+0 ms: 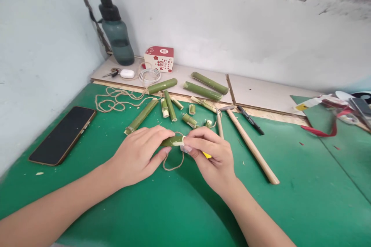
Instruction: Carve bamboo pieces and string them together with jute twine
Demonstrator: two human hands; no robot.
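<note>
One short bamboo piece (pixel 174 141) is held over the green tabletop (pixel 130 208), its left end pinched by the left hand (pixel 139 152) and its pale right end by the right hand (pixel 214 152). One twine loop (pixel 173 170) is seen beneath. Around them, four long bamboo tubes (pixel 203 90), two wooden handles (pixel 253 146), one black pen (pixel 251 120) and one phone (pixel 63 135) are counted. Red Chinese characters are printed on one box (pixel 159 60); its smaller print cannot be read.
</note>
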